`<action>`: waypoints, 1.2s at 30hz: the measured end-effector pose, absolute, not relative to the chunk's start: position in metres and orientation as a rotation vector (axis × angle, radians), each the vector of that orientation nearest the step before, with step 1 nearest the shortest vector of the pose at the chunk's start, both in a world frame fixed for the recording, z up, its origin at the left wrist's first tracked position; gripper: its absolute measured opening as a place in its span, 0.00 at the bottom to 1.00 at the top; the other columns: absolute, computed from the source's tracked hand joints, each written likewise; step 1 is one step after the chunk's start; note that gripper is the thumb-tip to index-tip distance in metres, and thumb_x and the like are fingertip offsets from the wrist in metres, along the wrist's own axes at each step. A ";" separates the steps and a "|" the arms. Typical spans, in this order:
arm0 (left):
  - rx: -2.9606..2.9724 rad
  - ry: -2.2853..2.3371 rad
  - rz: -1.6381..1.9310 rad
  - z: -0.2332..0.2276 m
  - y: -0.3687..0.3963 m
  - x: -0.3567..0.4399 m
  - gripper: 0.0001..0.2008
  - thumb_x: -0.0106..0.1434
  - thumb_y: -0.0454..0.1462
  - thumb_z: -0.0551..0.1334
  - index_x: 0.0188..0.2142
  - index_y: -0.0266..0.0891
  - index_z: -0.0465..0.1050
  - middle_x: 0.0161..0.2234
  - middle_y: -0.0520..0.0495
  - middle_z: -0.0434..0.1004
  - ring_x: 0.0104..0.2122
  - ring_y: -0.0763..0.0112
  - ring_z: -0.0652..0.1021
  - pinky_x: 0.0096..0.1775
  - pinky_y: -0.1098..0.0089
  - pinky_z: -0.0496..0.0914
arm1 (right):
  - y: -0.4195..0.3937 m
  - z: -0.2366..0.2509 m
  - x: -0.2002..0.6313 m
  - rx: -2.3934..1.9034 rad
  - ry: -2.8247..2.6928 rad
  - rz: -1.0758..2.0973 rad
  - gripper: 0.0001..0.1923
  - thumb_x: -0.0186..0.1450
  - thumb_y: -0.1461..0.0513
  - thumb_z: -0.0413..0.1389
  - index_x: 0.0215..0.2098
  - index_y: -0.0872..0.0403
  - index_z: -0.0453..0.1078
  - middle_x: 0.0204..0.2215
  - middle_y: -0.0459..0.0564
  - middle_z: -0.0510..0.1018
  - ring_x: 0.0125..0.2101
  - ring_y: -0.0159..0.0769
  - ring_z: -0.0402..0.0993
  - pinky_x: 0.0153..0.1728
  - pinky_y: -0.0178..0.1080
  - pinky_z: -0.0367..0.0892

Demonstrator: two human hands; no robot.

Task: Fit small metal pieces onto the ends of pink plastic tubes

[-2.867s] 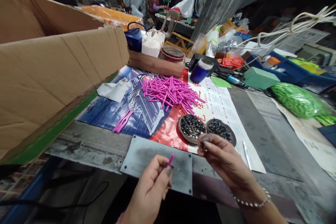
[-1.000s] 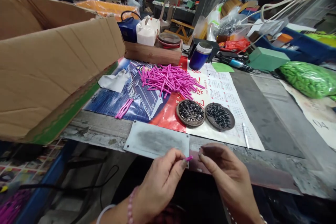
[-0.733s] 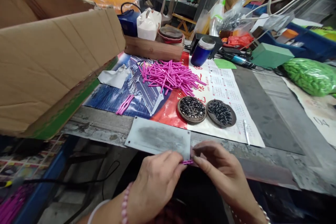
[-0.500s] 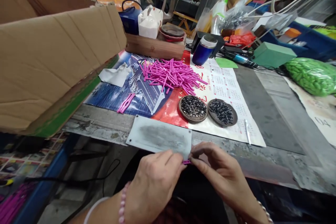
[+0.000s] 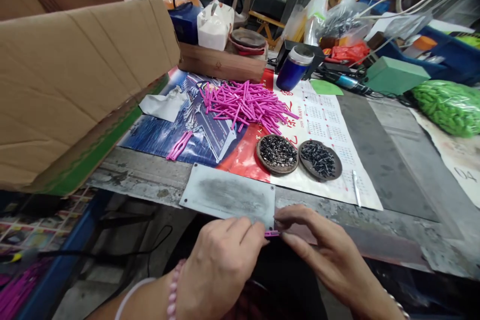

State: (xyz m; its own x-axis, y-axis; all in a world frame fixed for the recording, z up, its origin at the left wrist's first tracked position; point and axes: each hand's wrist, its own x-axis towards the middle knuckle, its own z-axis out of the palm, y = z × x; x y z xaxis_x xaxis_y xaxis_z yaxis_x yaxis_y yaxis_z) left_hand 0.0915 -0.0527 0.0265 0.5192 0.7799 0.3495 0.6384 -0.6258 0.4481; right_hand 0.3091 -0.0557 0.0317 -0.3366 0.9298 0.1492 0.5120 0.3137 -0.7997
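Pink sticks on a blue-and-red poster

A pink stick [image 5: 272, 233] sits beyond the grey metal plate [image 5: 229, 196]; pink heap [image 5: 245, 106] lies on the blue, red and white calendar poster [image 5: 322, 125]; green bag [image 5: 448, 106] beside it.

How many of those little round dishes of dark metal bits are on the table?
2: the left dish and the right dish sit side by side on the calendar sheet, just beyond the hands.

I see a matt pink plastic stick [image 5: 272, 233], a dull grey metal plate [image 5: 228, 196], a rough cardboard box [image 5: 75, 75], and a glossy paper poster [image 5: 165, 132].
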 end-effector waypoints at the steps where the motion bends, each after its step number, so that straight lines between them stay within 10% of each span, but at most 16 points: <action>1: 2.498 1.196 0.772 0.027 -0.053 0.091 0.10 0.74 0.33 0.56 0.37 0.40 0.74 0.25 0.52 0.74 0.24 0.61 0.76 0.26 0.62 0.63 | -0.055 0.031 0.309 -1.299 -1.916 0.927 0.06 0.71 0.61 0.58 0.46 0.48 0.74 0.39 0.49 0.82 0.39 0.38 0.80 0.39 0.34 0.75; 17: 2.553 1.176 0.765 0.026 -0.056 0.094 0.10 0.74 0.32 0.54 0.38 0.38 0.73 0.26 0.50 0.75 0.25 0.61 0.77 0.28 0.62 0.66 | -0.060 0.024 0.296 -1.328 -1.771 1.144 0.15 0.72 0.59 0.53 0.27 0.52 0.60 0.23 0.41 0.64 0.24 0.29 0.56 0.25 0.31 0.57; 36: 2.568 0.980 0.957 0.012 -0.051 0.097 0.13 0.75 0.30 0.49 0.50 0.32 0.70 0.30 0.42 0.82 0.27 0.61 0.83 0.30 0.64 0.78 | -0.053 0.014 0.290 -1.299 -1.520 1.461 0.17 0.72 0.54 0.53 0.27 0.53 0.63 0.24 0.42 0.66 0.25 0.30 0.60 0.27 0.32 0.59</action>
